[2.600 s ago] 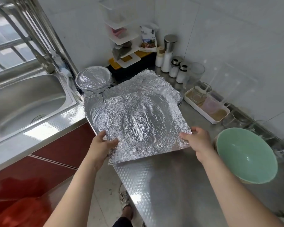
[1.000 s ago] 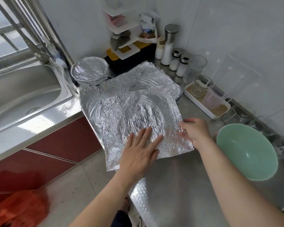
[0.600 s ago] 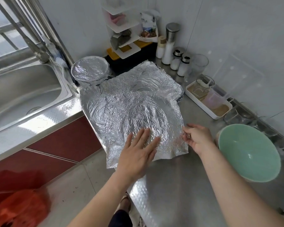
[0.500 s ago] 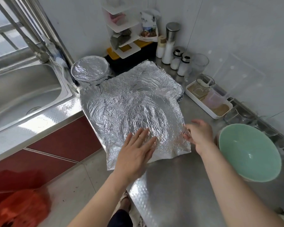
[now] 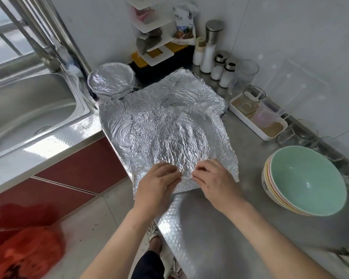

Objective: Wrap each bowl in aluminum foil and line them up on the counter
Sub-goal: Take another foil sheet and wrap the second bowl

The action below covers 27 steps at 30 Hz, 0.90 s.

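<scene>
Left hand (image 5: 159,184) and right hand (image 5: 214,182) pinch foil sheet (image 5: 169,127) at its near edge; bowl stack (image 5: 308,178) lies rightward, nearest right hand.

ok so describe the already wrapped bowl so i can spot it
Start at the steel sink on the left; just past its right rim, at the back of the counter, stands the wrapped bowl. Unlike the green-topped stack of bowls on the right, its mouth is sealed under crinkled foil, and unlike the loose foil sheets in front of it, it is round and raised.
</scene>
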Motion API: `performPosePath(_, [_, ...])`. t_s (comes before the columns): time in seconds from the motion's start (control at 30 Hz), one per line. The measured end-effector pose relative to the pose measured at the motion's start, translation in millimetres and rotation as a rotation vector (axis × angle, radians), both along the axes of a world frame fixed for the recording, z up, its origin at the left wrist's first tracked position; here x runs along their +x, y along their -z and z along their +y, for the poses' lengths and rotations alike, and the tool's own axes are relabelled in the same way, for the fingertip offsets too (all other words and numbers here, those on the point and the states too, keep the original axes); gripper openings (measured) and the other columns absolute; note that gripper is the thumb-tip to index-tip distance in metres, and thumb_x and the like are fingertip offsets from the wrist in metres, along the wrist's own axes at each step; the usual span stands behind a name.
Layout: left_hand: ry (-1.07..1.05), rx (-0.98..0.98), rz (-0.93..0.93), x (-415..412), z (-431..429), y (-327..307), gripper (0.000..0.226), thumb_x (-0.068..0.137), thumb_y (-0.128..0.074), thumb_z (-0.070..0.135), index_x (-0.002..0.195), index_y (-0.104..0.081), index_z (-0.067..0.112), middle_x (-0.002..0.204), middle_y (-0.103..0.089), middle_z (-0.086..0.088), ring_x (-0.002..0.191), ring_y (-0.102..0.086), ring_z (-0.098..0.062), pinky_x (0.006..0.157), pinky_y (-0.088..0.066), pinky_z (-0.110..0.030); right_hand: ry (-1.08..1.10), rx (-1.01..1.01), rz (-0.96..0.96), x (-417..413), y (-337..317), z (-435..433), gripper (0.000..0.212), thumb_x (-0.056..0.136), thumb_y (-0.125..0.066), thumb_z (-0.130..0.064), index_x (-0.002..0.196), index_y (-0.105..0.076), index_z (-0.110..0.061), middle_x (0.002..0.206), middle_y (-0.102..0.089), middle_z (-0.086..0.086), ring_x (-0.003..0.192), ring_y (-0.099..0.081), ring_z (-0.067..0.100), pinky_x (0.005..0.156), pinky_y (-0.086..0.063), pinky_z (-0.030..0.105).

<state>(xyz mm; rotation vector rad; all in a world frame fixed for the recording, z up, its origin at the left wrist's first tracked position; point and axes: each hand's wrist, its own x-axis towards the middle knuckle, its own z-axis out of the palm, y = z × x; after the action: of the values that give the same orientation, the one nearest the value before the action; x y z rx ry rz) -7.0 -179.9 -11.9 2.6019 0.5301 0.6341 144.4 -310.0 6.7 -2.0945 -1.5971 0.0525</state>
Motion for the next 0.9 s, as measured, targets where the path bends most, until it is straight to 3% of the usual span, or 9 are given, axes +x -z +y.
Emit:
performPosePath(0.17, [0.057,0.07,0.043,5,4,-2,0.024,0.091,-0.057,0.033,0.097,-0.077,0.021,0.104,-0.069,0.004,0.102,-0.055,-0.018,0.076,-0.051,-0.029,-0.023,0.003,-0.114,3,3,0,0.008,0.078,-0.076,-0.011,0.082,-0.069,-0.015,0.087,-0.062,-0.004,0.083,-0.053,0.019,0.067,-0.05,0.031])
performPosePath(0.3, [0.134,0.15,0.075,12,4,-8,0.012,0.086,-0.068,0.025,0.092,-0.076,0.02,0.088,-0.065,0.005,0.086,-0.055,-0.019,0.064,-0.048,-0.029,-0.057,-0.016,-0.195,0,3,4,0.01,0.077,-0.074,-0.011,0.083,-0.068,-0.016,0.087,-0.063,-0.003,0.086,-0.055,0.021,0.067,-0.048,0.032])
performPosePath(0.47, [0.213,0.232,0.109,19,-1,-10,0.022,0.088,-0.056,0.032,0.084,-0.074,0.018,0.079,-0.062,0.006,0.075,-0.053,-0.016,0.063,-0.046,-0.028,-0.088,-0.024,-0.246,6,6,7,0.015,0.073,-0.075,-0.004,0.075,-0.065,-0.016,0.079,-0.059,-0.002,0.078,-0.052,0.021,0.062,-0.044,0.032])
performPosePath(0.6, [0.258,0.252,0.071,14,-16,-11,0.02,0.093,-0.056,0.025,0.083,-0.072,0.017,0.077,-0.061,0.004,0.071,-0.052,-0.016,0.06,-0.046,-0.029,-0.163,-0.021,-0.273,7,0,-10,0.021,0.068,-0.075,0.001,0.068,-0.061,-0.015,0.072,-0.052,-0.001,0.074,-0.047,0.021,0.058,-0.041,0.033])
performPosePath(0.7, [0.26,0.231,0.059,2,-33,-7,0.021,0.095,-0.057,0.026,0.084,-0.073,0.017,0.078,-0.061,0.004,0.07,-0.052,-0.015,0.057,-0.047,-0.029,-0.225,-0.054,-0.233,1,-2,-27,0.019,0.07,-0.075,-0.002,0.07,-0.062,-0.017,0.073,-0.052,-0.002,0.075,-0.046,0.019,0.062,-0.037,0.028])
performPosePath(0.8, [0.24,0.191,0.069,-8,-45,-4,0.025,0.097,-0.056,0.034,0.091,-0.075,0.018,0.082,-0.063,0.004,0.075,-0.054,-0.015,0.061,-0.048,-0.028,-0.201,-0.121,-0.059,-5,-1,-37,0.007,0.076,-0.073,-0.018,0.08,-0.067,-0.02,0.084,-0.057,-0.007,0.084,-0.05,0.015,0.069,-0.047,0.032])
performPosePath(0.9, [0.137,0.111,0.085,-10,-48,-8,0.028,0.098,-0.054,0.035,0.109,-0.072,0.016,0.105,-0.067,-0.001,0.099,-0.059,-0.021,0.082,-0.051,-0.031,-0.025,-0.064,0.165,-8,-8,-35,0.022,0.084,-0.055,-0.028,0.097,-0.07,-0.019,0.104,-0.062,-0.007,0.102,-0.055,0.015,0.086,-0.049,0.038])
